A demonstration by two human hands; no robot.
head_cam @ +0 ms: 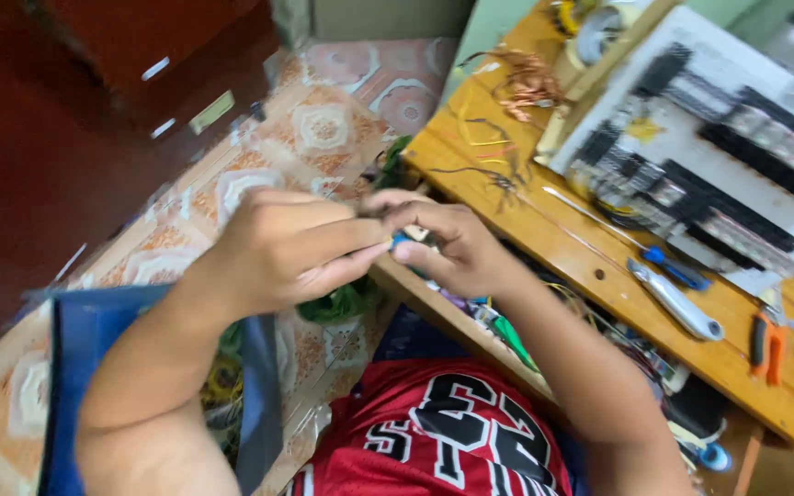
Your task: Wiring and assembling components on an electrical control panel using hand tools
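Small blue item (401,242) mostly hidden btwn hands; white board (719,138) blurred, cut off at right edge

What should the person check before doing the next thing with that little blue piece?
1. Both hands on the piece: left hand and right hand meet at the small blue piece. Ok.
2. Piece fully visible: mostly hidden by the fingers. Cannot tell.
3. Tools near: utility knife and blue-handled screwdriver lie on the wooden bench. Ok.
4. Bench tidy: loose wires scattered. Not ok.
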